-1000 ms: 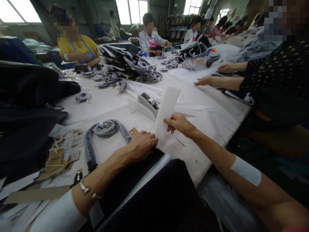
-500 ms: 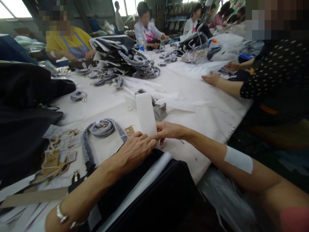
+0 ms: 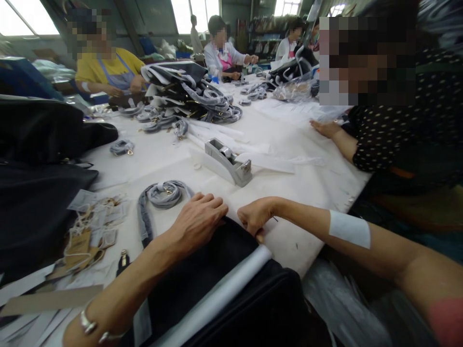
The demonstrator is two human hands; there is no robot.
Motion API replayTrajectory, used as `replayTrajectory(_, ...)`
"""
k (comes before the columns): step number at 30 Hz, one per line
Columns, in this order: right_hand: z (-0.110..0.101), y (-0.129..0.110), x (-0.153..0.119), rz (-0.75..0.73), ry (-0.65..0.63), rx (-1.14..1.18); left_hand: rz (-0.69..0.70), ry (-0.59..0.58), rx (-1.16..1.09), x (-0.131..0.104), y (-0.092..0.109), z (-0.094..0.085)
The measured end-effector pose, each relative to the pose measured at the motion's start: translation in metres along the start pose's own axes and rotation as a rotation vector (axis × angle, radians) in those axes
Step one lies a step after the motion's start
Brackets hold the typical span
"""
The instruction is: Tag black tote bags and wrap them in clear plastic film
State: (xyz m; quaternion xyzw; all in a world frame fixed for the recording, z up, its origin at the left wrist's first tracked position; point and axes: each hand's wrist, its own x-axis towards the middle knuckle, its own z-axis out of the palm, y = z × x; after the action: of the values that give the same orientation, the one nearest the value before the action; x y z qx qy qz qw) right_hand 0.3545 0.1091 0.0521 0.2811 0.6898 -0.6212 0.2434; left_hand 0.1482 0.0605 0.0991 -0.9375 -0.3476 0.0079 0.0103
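A black bag (image 3: 202, 274) lies in front of me, with a white padded roll (image 3: 220, 289) running along its opening. My left hand (image 3: 202, 217) is bent over the bag's far edge, its fingers closed around the rim and the fingertips hidden. Just to the right, my right hand (image 3: 255, 217) is curled into a fist at the same edge, its thumb low against the bag. A wrapped grey strap (image 3: 164, 195) lies coiled beyond my left hand. Past both hands stands a grey tape dispenser (image 3: 229, 164).
Tags with strings (image 3: 81, 246) and paper strips (image 3: 50, 301) lie at left, near a large black bag (image 3: 43, 193). A pile of wrapped bags and straps (image 3: 188, 91) stands farther back. A co-worker in a dotted sleeve (image 3: 383, 130) leans over the table (image 3: 296, 188) at right; others work behind.
The upright white strip between my hands is no longer in view, uncovering the tape dispenser. My right hand has moved slightly right and down, apart from my left. The co-worker at right leans farther in.
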Motion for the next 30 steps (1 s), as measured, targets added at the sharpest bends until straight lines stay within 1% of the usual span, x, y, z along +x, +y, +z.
replayTrajectory(2, 0.002, 0.001, 0.002, -0.017, -0.08, -0.054, -0.027, -0.004, -0.031, 0.0, 0.0, 0.001)
replayTrajectory(5, 0.006, 0.007, 0.003, -0.003, -0.126, -0.064, -0.063, 0.009, -0.098, 0.002, 0.0, 0.002)
replayTrajectory(8, 0.004, 0.015, 0.001, 0.056, -0.142, 0.075, -0.097, 0.047, -0.273, 0.0, -0.003, 0.005)
replayTrajectory(10, -0.001, 0.018, -0.001, 0.046, -0.132, 0.232, -0.136, 0.048, -0.401, -0.002, -0.005, 0.013)
replayTrajectory(11, -0.004, 0.019, -0.001, 0.015, -0.07, 0.313, -0.158, 0.041, -0.442, -0.002, -0.007, 0.017)
replayTrajectory(13, -0.009, 0.017, 0.0, -0.063, 0.109, 0.433, -0.183, 0.042, -0.488, -0.002, -0.01, 0.027)
replayTrajectory(14, -0.01, 0.014, 0.002, -0.095, 0.199, 0.463, -0.191, 0.045, -0.501, -0.002, -0.011, 0.03)
replayTrajectory(15, -0.011, 0.011, 0.003, -0.115, 0.262, 0.473, -0.197, 0.048, -0.51, -0.003, -0.011, 0.032)
replayTrajectory(16, -0.01, 0.008, 0.006, -0.125, 0.305, 0.471, -0.206, 0.053, -0.515, -0.003, -0.011, 0.033)
replayTrajectory(18, -0.008, 0.002, 0.009, -0.121, 0.329, 0.435, -0.228, 0.066, -0.51, -0.004, -0.01, 0.032)
replayTrajectory(20, -0.006, -0.001, 0.011, -0.102, 0.301, 0.362, -0.263, 0.082, -0.491, -0.005, -0.007, 0.03)
replayTrajectory(25, -0.001, 0.002, 0.014, -0.044, 0.067, 0.048, -0.334, 0.11, -0.481, -0.008, -0.002, 0.03)
replayTrajectory(27, 0.003, 0.005, 0.019, -0.022, -0.047, -0.011, -0.332, 0.116, -0.491, -0.008, 0.0, 0.032)
replayTrajectory(29, 0.007, 0.008, 0.024, 0.007, -0.156, -0.035, -0.301, 0.126, -0.502, -0.008, -0.001, 0.034)
replayTrajectory(30, 0.008, 0.01, 0.026, 0.028, -0.184, -0.033, -0.279, 0.145, -0.509, -0.007, -0.002, 0.036)
